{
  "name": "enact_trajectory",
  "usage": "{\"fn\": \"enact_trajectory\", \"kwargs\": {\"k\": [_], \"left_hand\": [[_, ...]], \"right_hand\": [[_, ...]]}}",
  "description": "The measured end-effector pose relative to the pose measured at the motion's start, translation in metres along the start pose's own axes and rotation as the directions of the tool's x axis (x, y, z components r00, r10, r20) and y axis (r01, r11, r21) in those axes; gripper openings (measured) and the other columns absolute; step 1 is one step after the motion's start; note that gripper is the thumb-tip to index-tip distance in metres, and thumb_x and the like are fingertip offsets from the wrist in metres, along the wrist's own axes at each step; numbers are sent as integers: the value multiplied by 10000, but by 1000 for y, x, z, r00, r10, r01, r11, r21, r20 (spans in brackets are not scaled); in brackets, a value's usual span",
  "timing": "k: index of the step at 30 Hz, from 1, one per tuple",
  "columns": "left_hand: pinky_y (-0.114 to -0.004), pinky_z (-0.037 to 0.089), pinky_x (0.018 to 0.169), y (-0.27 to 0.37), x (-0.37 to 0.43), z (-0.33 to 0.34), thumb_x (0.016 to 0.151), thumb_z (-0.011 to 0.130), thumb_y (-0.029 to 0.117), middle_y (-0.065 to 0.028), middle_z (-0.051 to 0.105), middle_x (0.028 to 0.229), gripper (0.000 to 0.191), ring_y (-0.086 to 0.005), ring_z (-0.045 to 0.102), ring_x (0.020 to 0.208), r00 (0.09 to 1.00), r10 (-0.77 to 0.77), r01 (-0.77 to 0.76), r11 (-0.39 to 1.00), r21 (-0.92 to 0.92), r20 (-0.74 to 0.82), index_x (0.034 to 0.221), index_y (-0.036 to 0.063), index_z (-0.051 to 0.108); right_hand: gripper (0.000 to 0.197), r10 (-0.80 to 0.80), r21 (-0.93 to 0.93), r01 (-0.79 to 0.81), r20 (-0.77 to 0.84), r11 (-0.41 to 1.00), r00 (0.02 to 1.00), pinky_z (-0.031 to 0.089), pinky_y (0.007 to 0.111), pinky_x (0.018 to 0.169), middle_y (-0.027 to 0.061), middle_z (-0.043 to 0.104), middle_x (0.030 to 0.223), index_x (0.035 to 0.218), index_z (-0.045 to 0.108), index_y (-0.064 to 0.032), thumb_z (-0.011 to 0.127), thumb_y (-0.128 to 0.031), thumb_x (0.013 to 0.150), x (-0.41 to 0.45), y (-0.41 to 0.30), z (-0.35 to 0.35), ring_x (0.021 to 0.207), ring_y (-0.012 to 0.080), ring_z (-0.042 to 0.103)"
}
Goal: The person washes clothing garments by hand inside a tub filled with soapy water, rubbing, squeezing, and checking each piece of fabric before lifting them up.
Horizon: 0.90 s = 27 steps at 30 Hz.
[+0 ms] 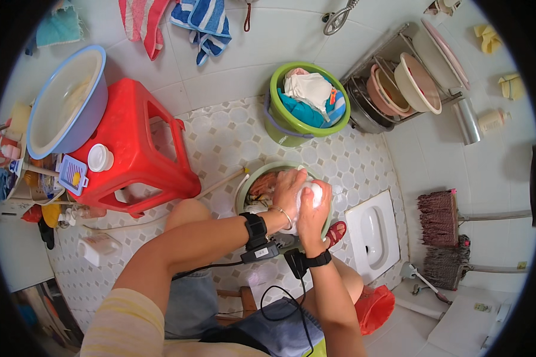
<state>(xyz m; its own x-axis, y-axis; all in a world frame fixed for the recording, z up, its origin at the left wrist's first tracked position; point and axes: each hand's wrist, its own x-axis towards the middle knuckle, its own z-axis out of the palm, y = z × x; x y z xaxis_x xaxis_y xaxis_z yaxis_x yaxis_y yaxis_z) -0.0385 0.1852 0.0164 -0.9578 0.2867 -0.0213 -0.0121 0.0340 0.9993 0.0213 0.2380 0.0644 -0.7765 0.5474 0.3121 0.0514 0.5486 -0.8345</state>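
Observation:
Both of my hands are together over a pale green bucket [261, 168] on the tiled floor. Between them is a white, sudsy cloth [307, 196], bunched up and partly hidden by the fingers. My left hand [289, 189], with a bangle at the wrist, presses on its left side. My right hand [316, 207] grips it from the right, thumb on top. Inside the bucket, a brown and patterned wet garment [261, 189] shows left of my hands. My forearms hide the bucket's near side.
A green bucket of laundry [274, 127] stands ahead. Left is a red plastic stool [129, 116] bearing a blue-rimmed basin [67, 107] and a small white tub [100, 158]. A squat toilet [375, 236] lies right, near mops [437, 218]. Black cables [301, 308] hang from my wrist straps.

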Motion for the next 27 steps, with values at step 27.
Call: {"fn": "enact_trajectory", "kwargs": {"k": [27], "left_hand": [[-345, 340, 991, -1, 16, -28, 792, 633, 478, -255, 353, 1326, 685, -308, 427, 1173, 609, -332, 298, 937, 180, 720, 1253, 6, 451]], "right_hand": [[482, 767, 370, -908, 519, 196, 377, 493, 401, 699, 73, 611, 990, 1095, 531, -59, 474, -500, 909, 7, 75, -60, 872, 193, 588]]}}
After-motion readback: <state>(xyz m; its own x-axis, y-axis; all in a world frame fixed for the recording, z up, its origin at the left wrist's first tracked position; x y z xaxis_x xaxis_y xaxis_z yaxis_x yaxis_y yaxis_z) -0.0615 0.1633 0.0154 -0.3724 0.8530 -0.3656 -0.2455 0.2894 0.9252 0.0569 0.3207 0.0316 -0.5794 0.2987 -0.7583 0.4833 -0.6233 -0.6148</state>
